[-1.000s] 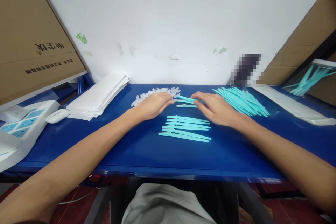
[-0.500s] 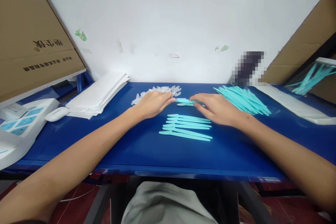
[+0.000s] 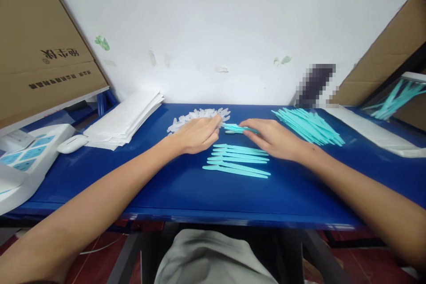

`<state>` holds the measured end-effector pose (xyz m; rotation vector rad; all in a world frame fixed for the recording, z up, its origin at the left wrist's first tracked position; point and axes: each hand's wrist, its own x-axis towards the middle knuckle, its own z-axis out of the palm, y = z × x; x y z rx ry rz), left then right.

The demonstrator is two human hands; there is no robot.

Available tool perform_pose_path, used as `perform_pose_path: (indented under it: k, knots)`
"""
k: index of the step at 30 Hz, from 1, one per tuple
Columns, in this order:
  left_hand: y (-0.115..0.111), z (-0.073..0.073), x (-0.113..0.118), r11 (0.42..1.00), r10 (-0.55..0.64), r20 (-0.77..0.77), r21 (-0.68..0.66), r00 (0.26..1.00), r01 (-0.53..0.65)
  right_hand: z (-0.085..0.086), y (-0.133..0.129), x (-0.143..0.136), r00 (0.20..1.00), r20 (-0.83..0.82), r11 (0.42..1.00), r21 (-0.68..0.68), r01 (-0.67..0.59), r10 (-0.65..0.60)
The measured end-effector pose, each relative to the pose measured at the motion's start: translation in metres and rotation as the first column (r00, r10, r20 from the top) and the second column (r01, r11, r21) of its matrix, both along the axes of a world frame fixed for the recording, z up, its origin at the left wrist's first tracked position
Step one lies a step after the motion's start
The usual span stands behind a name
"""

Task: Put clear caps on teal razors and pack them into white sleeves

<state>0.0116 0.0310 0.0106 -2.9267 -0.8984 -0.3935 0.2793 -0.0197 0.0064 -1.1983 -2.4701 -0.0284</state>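
Observation:
My right hand [image 3: 274, 138] is closed around the handle end of turquoise eyebrow razors [image 3: 233, 128], whose other ends point left. My left hand [image 3: 199, 134] faces it, thumb and fingers pinched together near the tips of those razors; what lies inside the pinch is hidden. Just behind my left hand spreads a heap of small translucent white caps [image 3: 186, 118]. Nearer to me, several turquoise razors [image 3: 239, 159] lie side by side in a loose row. Beyond my right hand is a larger pile of turquoise razors [image 3: 309, 126].
A stack of white sheets or bags [image 3: 123, 120] lies at the left, beside a white mouse [image 3: 72, 144] and a power strip [image 3: 43, 151]. Cardboard [image 3: 49, 44] leans over the left side. A long white strip [image 3: 372, 131] and a clear container of razors [image 3: 396, 97] are at the right.
My left hand has turned slightly, its fingers curling more and shifting a little from the razor tips. My right hand stays nearly in place with the razors. The row has not visibly changed.

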Motion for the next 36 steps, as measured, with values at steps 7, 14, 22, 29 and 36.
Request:
perform_pose_path:
  k: [7, 14, 22, 29, 36]
  knots:
    - [0.004, -0.006, -0.003, 0.996, -0.058, 0.075, -0.059, 0.995, 0.063, -0.006, 0.003, 0.002, 0.998, 0.044, 0.999, 0.044, 0.033, -0.035]
    - [0.011, -0.004, -0.009, 0.986, 0.004, 0.148, -0.166, 0.989, 0.021, -0.006, 0.004, 0.004, 0.995, 0.072, 0.996, 0.068, 0.065, -0.07]
    - [0.01, -0.004, -0.006, 0.996, -0.086, 0.387, 0.005, 0.918, 0.091, -0.005, 0.005, 0.003, 0.994, 0.068, 0.995, 0.06, 0.081, -0.085]
    - [0.008, -0.013, 0.004, 0.978, -0.051, 0.547, -0.142, 0.835, 0.153, -0.005, 0.005, 0.003, 0.994, 0.059, 0.995, 0.045, 0.094, -0.096]
    - [0.009, -0.015, 0.005, 0.955, 0.006, 0.656, -0.229, 0.755, 0.191, -0.005, 0.005, 0.003, 0.997, 0.026, 0.996, 0.042, 0.077, -0.078]
